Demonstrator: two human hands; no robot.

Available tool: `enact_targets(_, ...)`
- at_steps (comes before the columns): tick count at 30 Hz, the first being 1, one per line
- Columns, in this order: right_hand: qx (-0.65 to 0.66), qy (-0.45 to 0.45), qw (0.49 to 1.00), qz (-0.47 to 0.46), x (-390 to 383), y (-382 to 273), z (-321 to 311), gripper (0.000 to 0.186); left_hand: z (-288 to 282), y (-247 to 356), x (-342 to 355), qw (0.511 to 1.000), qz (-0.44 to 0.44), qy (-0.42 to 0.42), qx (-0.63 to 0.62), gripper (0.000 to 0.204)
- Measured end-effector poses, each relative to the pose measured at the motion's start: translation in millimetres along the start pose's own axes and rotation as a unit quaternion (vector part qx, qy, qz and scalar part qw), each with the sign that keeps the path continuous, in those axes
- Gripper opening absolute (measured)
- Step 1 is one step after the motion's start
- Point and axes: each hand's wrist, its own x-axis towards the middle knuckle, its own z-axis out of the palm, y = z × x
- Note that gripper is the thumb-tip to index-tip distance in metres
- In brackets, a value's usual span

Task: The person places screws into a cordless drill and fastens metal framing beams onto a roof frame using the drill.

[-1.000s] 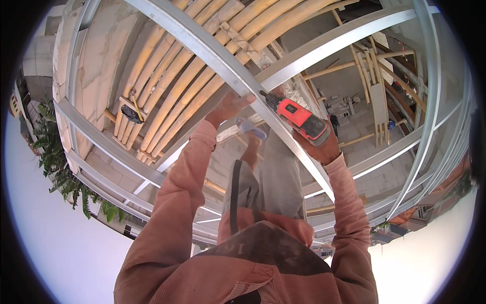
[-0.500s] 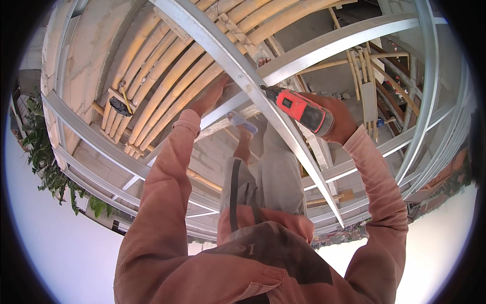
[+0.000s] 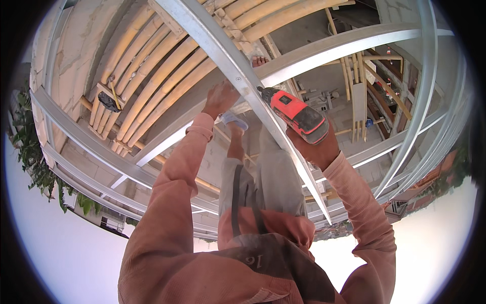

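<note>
My right hand [image 3: 318,146] is wrapped round the grip of a red and black cordless drill [image 3: 296,114]. The drill's dark nose points up and left, close beside the long silver diagonal steel beam [image 3: 223,55]; whether its tip touches metal cannot be told. My left hand [image 3: 220,98] is at the left side of that beam, where a crossing steel beam [image 3: 174,136] meets it. Its fingers seem curled on the metal at the joint, with the fingertips partly hidden. A small screw head [image 3: 238,79] shows on the diagonal beam just above the joint.
Below the frame, several bamboo poles [image 3: 167,76] lie side by side at the left, with a black-headed tool [image 3: 109,101] on them. My slippered foot [image 3: 234,121] and bare toes [image 3: 259,61] show between beams. More curved steel members [image 3: 428,81] stand at right; leaves [image 3: 30,137] at far left.
My left hand has shifted slightly right, closer to the beam joint. My right hand and the drill have come down a little, and the drill's rear has tilted lower. The view has shifted slightly.
</note>
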Motion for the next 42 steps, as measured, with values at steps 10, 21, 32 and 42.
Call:
enact_targets(10,0.031,-0.026,0.999,-0.002,4,-2,-3,0.034,-16,27,-9,0.998,-0.046,-0.027,0.021,0.041)
enact_targets(21,-0.071,-0.031,0.994,-0.08,12,0,-12,0.03,-5,20,-2,0.997,-0.066,-0.031,0.021,0.046)
enact_targets(32,-0.083,-0.055,0.993,-0.058,15,-10,-17,0.032,-9,17,-4,0.999,-0.034,-0.004,-0.007,0.049)
enact_targets(42,-0.107,-0.059,0.992,-0.024,15,-6,-16,0.028,-3,8,4,0.999,-0.029,-0.026,0.031,0.049)
